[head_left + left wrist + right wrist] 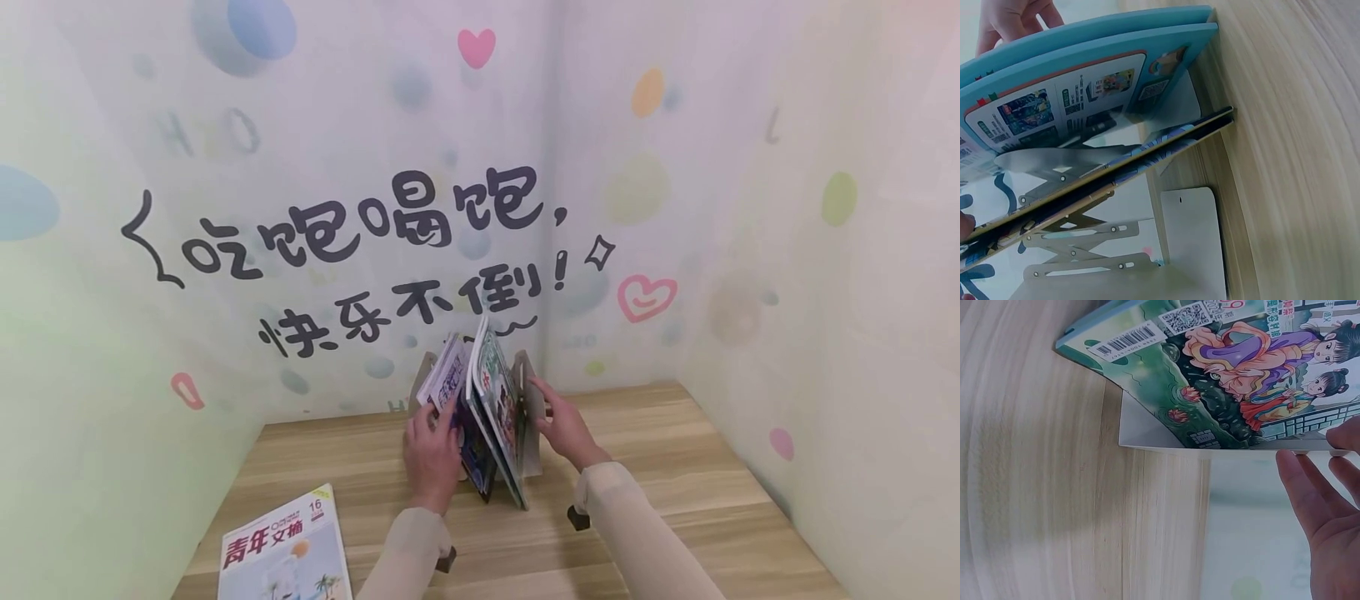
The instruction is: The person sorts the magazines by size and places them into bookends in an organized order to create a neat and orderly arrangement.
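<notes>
An expandable metal bookend (1194, 240) with riveted crossing links stands by the back wall, magazines leaning between its end plates. My left hand (433, 454) pinches a purple-covered magazine (474, 450) on the left side, thumb and fingers on opposite faces; only fingertips show in the left wrist view. To its right lean green-covered magazines (498, 392), their lower corners jutting toward me. With my right hand (1329, 519) I pinch the bookend's right end plate (531, 400), thumb inside and fingers outside. An illustrated cover (1235, 381) with a barcode faces that plate.
Another magazine (288, 554) lies flat at the front left of the wooden table (645, 450). Behind the bookend rises a pale printed wall (360, 100) with dark lettering, and more walls close in both sides.
</notes>
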Motion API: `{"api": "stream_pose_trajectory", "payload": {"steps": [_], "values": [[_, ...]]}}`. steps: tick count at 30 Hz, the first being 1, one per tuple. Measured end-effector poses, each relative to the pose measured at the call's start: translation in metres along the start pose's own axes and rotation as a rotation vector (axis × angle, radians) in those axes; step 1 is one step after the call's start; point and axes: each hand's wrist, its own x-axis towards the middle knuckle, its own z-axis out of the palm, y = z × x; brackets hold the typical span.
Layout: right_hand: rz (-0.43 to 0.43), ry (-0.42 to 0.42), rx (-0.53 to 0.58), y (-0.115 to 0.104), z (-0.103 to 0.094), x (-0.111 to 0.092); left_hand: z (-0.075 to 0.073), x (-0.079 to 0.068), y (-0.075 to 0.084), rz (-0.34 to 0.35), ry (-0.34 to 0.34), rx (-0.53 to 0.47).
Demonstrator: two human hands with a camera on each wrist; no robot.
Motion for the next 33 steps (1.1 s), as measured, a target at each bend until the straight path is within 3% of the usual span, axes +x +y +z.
{"api": "stream_pose_trajectory", "payload": {"steps": [8,16,23,29,33], "values": [[-0.006,0.016,0.013,0.001,0.0,0.001,-0.003,-0.002,-0.005,-0.012,-0.011,-0.068],[0.027,-0.007,0.048,0.0,0.001,0.0,-0.005,-0.015,-0.017,0.018,0.022,-0.107],[0.032,0.001,0.045,0.001,0.002,-0.001,-0.006,-0.026,-0.026,0.0,0.026,-0.177],[0.022,-0.004,0.05,0.001,0.001,-0.001,-0.007,-0.034,-0.038,-0.02,0.048,-0.17],[0.026,-0.005,0.05,0.0,0.0,-0.001,-0.011,-0.039,-0.044,-0.044,0.028,-0.178]]}}
